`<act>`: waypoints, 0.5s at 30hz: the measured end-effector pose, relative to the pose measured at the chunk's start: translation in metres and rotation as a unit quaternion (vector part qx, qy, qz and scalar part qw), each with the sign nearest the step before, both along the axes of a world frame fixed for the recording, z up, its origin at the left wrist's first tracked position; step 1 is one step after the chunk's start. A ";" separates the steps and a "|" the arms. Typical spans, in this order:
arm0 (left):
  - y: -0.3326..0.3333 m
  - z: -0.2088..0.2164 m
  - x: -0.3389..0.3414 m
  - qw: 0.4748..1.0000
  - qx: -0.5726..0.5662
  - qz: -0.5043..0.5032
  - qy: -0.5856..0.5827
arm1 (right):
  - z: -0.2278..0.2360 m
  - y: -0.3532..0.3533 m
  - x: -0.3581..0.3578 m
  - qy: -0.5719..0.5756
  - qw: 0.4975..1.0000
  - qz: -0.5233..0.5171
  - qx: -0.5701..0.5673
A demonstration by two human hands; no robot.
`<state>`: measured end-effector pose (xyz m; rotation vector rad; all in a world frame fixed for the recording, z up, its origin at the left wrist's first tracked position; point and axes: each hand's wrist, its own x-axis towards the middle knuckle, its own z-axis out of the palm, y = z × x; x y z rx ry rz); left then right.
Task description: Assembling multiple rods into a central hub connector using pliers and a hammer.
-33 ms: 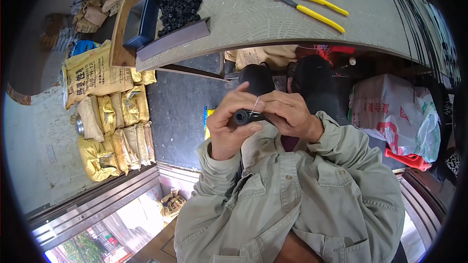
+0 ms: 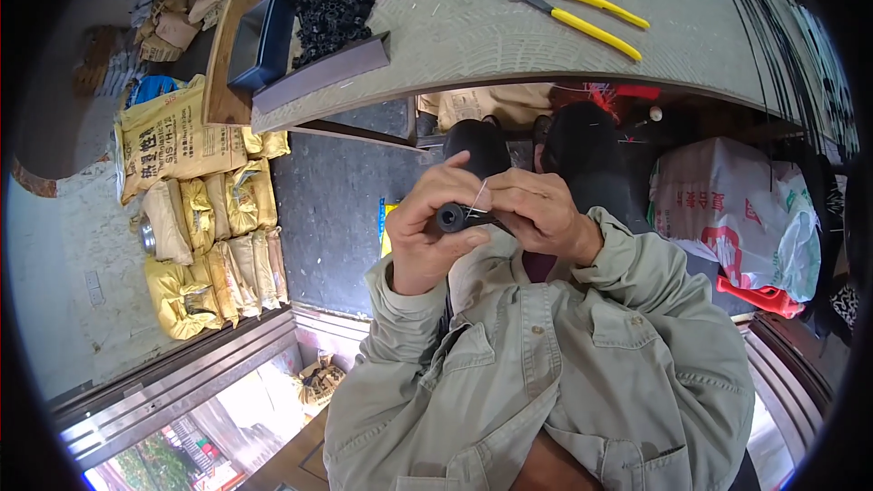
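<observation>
Above my lap, my left hand [image 2: 424, 229] is closed around a black tubular part [image 2: 449, 217] whose round, hollow end faces up. A thin pale wire-like strand [image 2: 477, 193] crosses beside that end, running up to the fingertips of my right hand [image 2: 546, 211]. The right fingers are pinched together at the strand, just right of the tube; a dark length of the part runs under them, mostly hidden. On the bench beyond lie end-cutting pliers [image 2: 596, 34] with yellow handles, apart from both hands.
The bench [image 2: 455, 50] spans the far side, its near edge above my knees. Many small black parts [image 2: 335, 14] are heaped beside a dark blue bin [image 2: 264, 41]. Long black strands [image 2: 759, 32] hang at right. Stacked sacks [image 2: 168, 141] stand left; a white plastic bag [image 2: 700, 205] stands right.
</observation>
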<state>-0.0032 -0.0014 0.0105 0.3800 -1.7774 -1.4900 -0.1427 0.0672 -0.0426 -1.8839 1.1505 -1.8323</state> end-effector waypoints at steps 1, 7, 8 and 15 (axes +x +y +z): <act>-0.002 -0.002 -0.003 1.000 0.002 -0.002 0.003 | 0.001 0.001 -0.002 0.003 1.000 -0.002 0.002; -0.006 -0.010 -0.016 0.998 -0.021 -0.008 0.058 | 0.024 -0.012 -0.062 0.104 0.989 0.011 0.101; -0.003 -0.008 -0.017 0.998 0.018 -0.018 0.059 | 0.026 -0.021 -0.079 0.131 0.979 -0.102 0.119; 0.013 -0.003 -0.023 0.993 0.099 0.023 0.066 | 0.031 -0.073 -0.152 0.429 0.823 -0.353 0.118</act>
